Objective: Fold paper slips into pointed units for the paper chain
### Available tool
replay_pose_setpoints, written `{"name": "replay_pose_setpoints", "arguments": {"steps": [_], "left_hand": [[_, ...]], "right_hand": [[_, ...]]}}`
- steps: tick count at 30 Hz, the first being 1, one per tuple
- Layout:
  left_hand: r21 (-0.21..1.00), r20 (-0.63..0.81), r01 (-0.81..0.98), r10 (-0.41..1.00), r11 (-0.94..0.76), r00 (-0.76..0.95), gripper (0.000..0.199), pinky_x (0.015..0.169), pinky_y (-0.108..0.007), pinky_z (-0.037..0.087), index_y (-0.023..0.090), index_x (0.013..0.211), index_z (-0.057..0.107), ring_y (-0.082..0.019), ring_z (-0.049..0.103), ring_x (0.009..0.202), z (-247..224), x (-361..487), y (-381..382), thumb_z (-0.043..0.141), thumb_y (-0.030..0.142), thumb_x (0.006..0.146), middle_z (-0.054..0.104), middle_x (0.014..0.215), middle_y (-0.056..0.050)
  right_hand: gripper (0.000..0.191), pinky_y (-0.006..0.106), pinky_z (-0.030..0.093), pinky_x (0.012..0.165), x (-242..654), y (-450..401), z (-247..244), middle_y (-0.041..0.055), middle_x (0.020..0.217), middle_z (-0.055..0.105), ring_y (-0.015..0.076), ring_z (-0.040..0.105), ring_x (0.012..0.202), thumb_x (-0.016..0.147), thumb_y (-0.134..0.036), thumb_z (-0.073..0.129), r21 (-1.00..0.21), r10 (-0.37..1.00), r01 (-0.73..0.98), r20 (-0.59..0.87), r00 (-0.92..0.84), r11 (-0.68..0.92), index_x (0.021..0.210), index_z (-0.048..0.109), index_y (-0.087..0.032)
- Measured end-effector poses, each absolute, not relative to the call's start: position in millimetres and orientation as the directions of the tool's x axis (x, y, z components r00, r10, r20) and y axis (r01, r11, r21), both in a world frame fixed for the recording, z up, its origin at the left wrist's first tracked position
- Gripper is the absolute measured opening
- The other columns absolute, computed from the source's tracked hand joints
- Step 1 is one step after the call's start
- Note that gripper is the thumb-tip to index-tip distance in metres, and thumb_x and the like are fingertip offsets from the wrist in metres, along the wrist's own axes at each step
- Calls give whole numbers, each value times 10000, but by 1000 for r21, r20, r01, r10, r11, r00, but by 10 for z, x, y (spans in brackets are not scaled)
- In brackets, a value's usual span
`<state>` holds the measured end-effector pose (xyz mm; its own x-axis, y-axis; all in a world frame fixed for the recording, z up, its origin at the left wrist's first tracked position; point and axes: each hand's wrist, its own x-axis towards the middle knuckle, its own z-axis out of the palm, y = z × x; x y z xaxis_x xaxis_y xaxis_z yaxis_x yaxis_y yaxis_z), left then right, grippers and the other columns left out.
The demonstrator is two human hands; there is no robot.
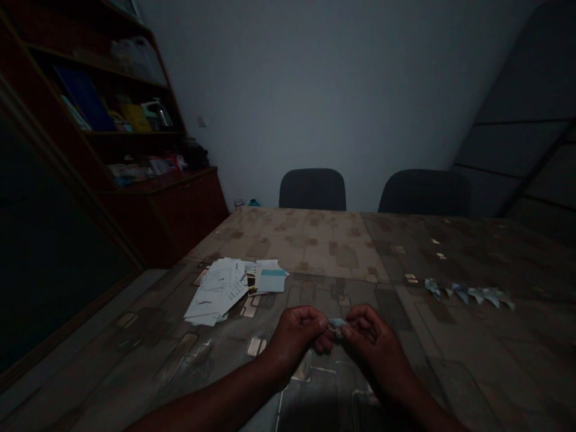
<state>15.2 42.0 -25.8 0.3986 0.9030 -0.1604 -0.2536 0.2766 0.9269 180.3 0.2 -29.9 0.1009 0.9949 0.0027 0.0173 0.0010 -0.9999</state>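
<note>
Just above the near part of the table, my left hand [302, 333] and my right hand [371, 336] face each other. Between their fingertips they pinch a small piece of folded paper [336, 322], pale and light bluish; its exact shape is too dim to make out. Left of my hands lies a loose pile of printed paper sheets [218, 288], with a card bearing a light-blue band [272, 280] on its right side. Over to the right, a row of small folded paper pieces [470, 294] with pointed tips rests on the tablecloth.
A patterned cloth covers the table [310, 246]. Two dark chairs [312, 189] stand at its far edge, before a plain wall. On the left is a wooden shelf unit [175, 180] holding folders, bags and other goods. The room is dim.
</note>
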Motion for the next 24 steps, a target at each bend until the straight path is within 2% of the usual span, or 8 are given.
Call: {"name": "replay_pose_setpoints", "arguments": {"steps": [3,7,13,16,20,24], "left_hand": [[946,-120,-241,923,218,367,345,499,-202,419,113,663,613,-117,590,480,-243,166,389,789,410,653,671,558,-48],[967,-97,-191,936,170,340,339,512,-206,412,120,649,603,-116,576,482,-265,184,352,774,412,672,650,537,-35],[985,-78,-111,911,134,406,318,546,-225,425,124,706,620,-128,593,536,-317,163,368,669,431,774,687,650,-67],[990,-94,-60,902,131,422,295,548,-228,435,119,714,638,-127,582,534,-294,164,375,685,408,751,664,627,-48],[984,-153,-18,895,177,418,295,478,-209,406,121,659,616,-109,534,457,-279,179,372,723,393,699,621,549,-22],[980,-138,-81,913,182,384,337,461,-200,392,119,660,605,-98,522,434,-293,176,365,719,432,708,616,537,-19]], "right_hand": [[347,250,377,580,1816,7,-277,-6,690,580,147,506,630,742,-493,658,-998,998,51,-25,55,-28,864,576,-179],[323,249,340,557,1823,-7,-230,-26,613,495,135,442,594,760,-484,609,-977,998,213,0,57,-12,685,556,-174],[292,245,344,557,1864,-2,-213,-25,625,493,141,446,604,813,-447,552,-952,999,303,47,27,37,703,557,-177],[276,240,339,552,1885,1,-218,-33,610,485,140,442,594,804,-433,566,-943,999,330,43,12,37,700,562,-178],[275,236,335,555,1883,2,-224,-37,622,486,137,444,603,810,-430,580,-954,999,299,30,-18,34,704,566,-177],[309,241,350,570,1870,10,-228,-26,656,511,140,460,621,855,-466,536,-985,1000,174,14,-21,17,780,591,-171]]}}
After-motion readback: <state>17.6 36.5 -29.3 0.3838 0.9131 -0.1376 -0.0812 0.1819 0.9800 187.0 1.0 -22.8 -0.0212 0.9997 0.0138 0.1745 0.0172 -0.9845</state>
